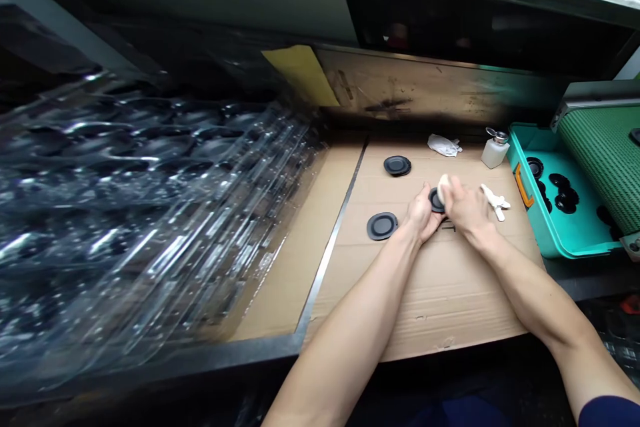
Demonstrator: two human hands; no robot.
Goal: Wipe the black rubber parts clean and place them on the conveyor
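Bare L arm [345,340] and R arm [530,293] reach up from the bottom to a black disc [437,200]. L hand [423,213] has its grip closed on the disc's edge. R hand [467,208] is a bit blurry, but its grip looks closed on a white cloth [444,187] pushed against the disc. Held disc is just above a cardboard sheet [440,293] on the surface. Left of held disc: 2nd black disc [381,226], 3rd black disc [397,165], clear plastic trays [150,193] far off. Right of it: white rag [497,201], bottle w/ metal top [495,150], teal tray [523,207] w/ more black discs [559,190].
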